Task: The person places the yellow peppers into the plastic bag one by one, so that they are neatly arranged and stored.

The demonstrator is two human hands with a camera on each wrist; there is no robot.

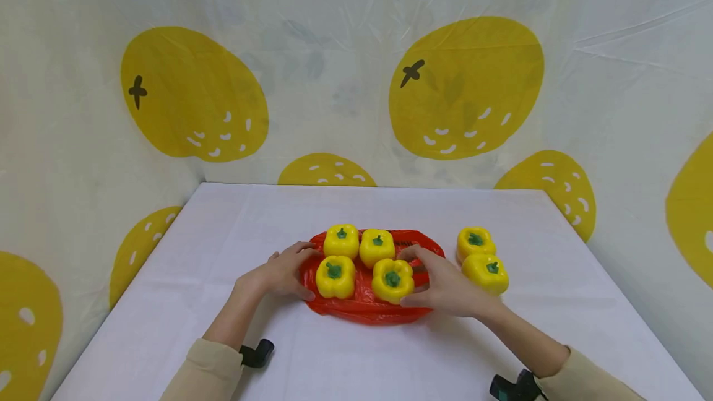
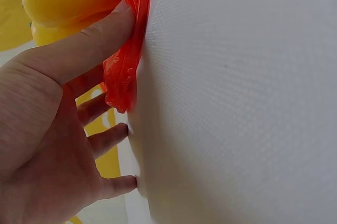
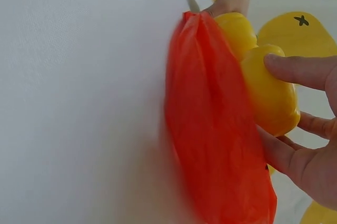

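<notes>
A red plastic bag (image 1: 364, 314) lies spread on the white table with several yellow bell peppers (image 1: 341, 241) on it, green stems up. My right hand (image 1: 448, 283) holds the front right yellow bell pepper (image 1: 393, 281), thumb on one side and fingers on the other; the right wrist view shows this pepper (image 3: 268, 95) beside the bag's bunched rim. At the bag's left end is my left hand (image 1: 284, 271), its fingers spread. In the left wrist view its thumb (image 2: 105, 37) touches the bag's edge (image 2: 126, 66), while the lower fingertips rest at the table.
Two more yellow bell peppers (image 1: 485, 274) stand together on the table to the right of the bag, beyond my right hand. A white cloth covers the table (image 1: 289, 364). Behind it hangs a pale curtain (image 1: 334, 79) printed with large yellow fruit.
</notes>
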